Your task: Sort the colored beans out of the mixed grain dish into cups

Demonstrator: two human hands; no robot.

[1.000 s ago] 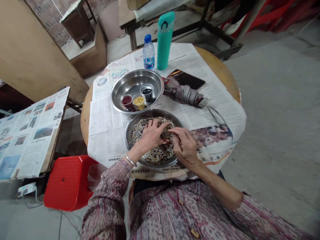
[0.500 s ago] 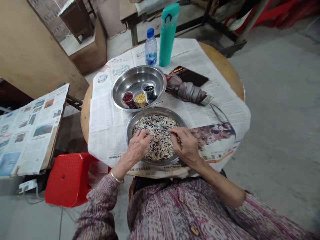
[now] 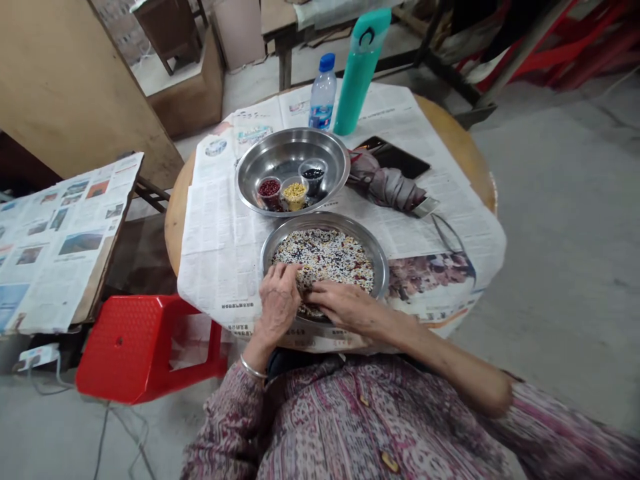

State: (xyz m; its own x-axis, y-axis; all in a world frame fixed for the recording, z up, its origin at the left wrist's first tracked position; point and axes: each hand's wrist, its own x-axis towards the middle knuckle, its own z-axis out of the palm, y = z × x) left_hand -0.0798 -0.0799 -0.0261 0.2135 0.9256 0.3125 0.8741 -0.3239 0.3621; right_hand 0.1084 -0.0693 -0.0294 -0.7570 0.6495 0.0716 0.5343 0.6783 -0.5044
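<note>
A shallow round steel pan [image 3: 383, 273] of mixed white, dark and red grains [image 3: 327, 257] sits at the near edge of a newspaper-covered round wooden tabletop [image 3: 176, 227]. The person's left hand [image 3: 277, 300], wearing a silver bangle [image 3: 253, 367], curves narrowly, its fingertips down in the grains. The right hand [image 3: 345, 308] lies low and extended across the pan's near rim, reaching toward the left hand; whether either pinches grains cannot be told. Just beyond the pan, a wider steel bowl [image 3: 240, 183] holds a small clear cup of red beans [image 3: 269, 191], a small clear cup of yellow grains [image 3: 295, 195] and a small clear cup of black beans [image 3: 313, 175].
</note>
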